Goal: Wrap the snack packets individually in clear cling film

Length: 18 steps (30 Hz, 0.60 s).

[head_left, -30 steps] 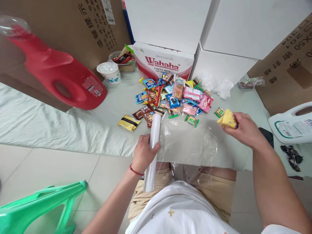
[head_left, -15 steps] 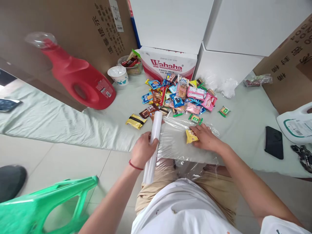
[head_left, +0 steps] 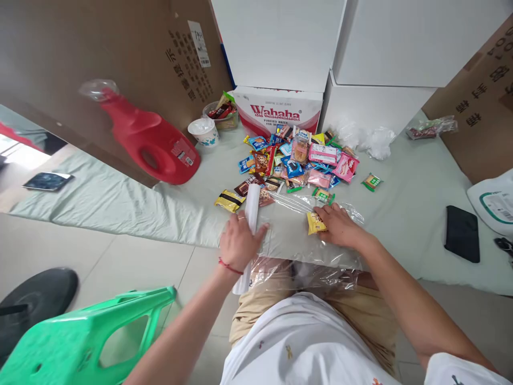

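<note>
My left hand [head_left: 240, 243] lies over a white roll of plastic wrap [head_left: 251, 206], its fingers stretched out and its thumb spread away to the right. The roll slants across the table's front edge, its lower end over my lap. Clear plastic film [head_left: 286, 235] runs from the roll to the right and hangs over the edge. My right hand [head_left: 339, 224] has its fingers closed on a small yellow snack packet [head_left: 316, 223], on the film. Just beyond lie a green-edged snack packet [head_left: 323, 195] and a heap of wrapped snacks [head_left: 294, 160].
A yellow packet [head_left: 229, 200] lies left of the roll. Farther left are a red jug [head_left: 154, 147] and a paper cup [head_left: 203, 132]. A Wahaba-like printed carton [head_left: 276, 109] stands behind the snacks. To the right lies a black phone-like object [head_left: 462, 233]. A green stool [head_left: 100, 331] stands on the floor.
My left hand has loosened from a grip around the roll to a spread hand over it. My right hand stays at the yellow packet. The view has shifted slightly left.
</note>
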Tool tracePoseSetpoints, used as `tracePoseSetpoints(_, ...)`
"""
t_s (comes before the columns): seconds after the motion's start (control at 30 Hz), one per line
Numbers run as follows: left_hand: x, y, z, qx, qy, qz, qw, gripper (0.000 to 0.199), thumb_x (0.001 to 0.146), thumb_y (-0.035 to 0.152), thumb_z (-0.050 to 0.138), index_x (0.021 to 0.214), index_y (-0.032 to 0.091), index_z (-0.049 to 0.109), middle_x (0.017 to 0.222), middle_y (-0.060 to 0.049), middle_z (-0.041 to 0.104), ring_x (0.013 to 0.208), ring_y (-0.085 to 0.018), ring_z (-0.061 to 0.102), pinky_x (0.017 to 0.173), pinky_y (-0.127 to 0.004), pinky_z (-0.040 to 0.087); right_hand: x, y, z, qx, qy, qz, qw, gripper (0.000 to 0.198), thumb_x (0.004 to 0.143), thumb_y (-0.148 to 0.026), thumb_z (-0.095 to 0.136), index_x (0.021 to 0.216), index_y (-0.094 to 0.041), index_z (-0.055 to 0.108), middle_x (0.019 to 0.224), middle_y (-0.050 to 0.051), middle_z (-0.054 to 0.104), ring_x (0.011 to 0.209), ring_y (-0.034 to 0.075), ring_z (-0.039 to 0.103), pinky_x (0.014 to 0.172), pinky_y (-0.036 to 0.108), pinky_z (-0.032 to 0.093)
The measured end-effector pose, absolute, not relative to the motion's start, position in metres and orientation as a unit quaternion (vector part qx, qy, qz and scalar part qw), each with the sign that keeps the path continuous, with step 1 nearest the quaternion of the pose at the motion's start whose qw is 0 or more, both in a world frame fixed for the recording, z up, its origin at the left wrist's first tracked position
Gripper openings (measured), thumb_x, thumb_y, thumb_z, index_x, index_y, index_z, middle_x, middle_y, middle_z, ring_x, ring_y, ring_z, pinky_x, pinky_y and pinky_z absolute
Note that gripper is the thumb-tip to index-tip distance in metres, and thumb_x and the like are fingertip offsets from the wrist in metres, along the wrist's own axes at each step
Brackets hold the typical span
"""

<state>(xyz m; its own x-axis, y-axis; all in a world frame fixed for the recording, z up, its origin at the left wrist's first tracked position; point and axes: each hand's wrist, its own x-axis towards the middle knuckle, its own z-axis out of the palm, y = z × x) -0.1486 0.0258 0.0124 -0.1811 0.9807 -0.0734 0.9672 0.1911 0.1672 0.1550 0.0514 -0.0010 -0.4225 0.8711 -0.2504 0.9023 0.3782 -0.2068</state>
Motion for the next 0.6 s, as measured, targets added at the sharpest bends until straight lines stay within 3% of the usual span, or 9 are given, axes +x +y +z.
tracePoseSetpoints(0.07,-0.141,0.027,0.007,0.625,0.774,0.006,0.105,0.064,0.09,0.057,0.055,0.134,0.011,0.05,0.128,-0.024,0.061,0.116,-0.038,0.062,0.086,-0.043,0.051,0.159,0.054,-0.001,0.535,0.829,-0.154,0.051,0.07,0.082,-0.034,0.068,0.147,-0.015,0.046,0.13,0.02,0.059,0.119,0.038,0.047,0.097,0.05,0.041)
tracePoseSetpoints(0.2,-0.148,0.032,-0.002,0.618,0.768,-0.027,0.162,0.049,0.095,0.054,0.046,0.116,0.011,0.057,0.114,-0.022,0.069,0.107,-0.037,0.068,0.085,-0.041,0.051,0.167,0.06,0.005,0.526,0.835,-0.144,0.073,0.07,0.082,-0.036,0.07,0.146,-0.014,0.048,0.13,0.02,0.061,0.12,0.039,0.049,0.098,0.054,0.041)
tracePoseSetpoints(0.33,-0.151,0.029,-0.001,0.624,0.767,0.02,0.147,0.05,0.095,0.051,0.048,0.12,0.009,0.052,0.117,-0.024,0.068,0.111,-0.037,0.067,0.083,-0.04,0.052,0.15,0.049,0.014,0.502,0.854,-0.127,0.055,0.087,0.077,-0.036,0.078,0.152,-0.013,0.042,0.151,0.022,0.048,0.139,0.042,0.04,0.112,0.059,0.033)
tracePoseSetpoints(0.47,-0.148,0.028,0.001,0.621,0.766,0.039,0.166,0.048,0.096,0.052,0.046,0.117,0.01,0.052,0.107,-0.022,0.072,0.099,-0.036,0.071,0.075,-0.039,0.052,0.106,0.033,0.004,0.506,0.856,-0.057,-0.09,0.07,0.099,-0.043,0.052,0.158,-0.011,0.034,0.166,0.018,0.03,0.155,0.033,0.021,0.126,0.054,0.014)
tracePoseSetpoints(0.6,-0.153,0.028,-0.002,0.621,0.765,0.049,0.166,0.043,0.1,0.051,0.037,0.11,0.013,0.055,0.096,-0.02,0.074,0.094,-0.035,0.072,0.071,-0.038,0.051,0.078,0.038,-0.026,0.521,0.848,-0.032,-0.093,0.065,0.104,-0.046,0.038,0.156,-0.007,0.037,0.159,0.022,0.041,0.153,0.033,0.028,0.126,0.062,0.008)
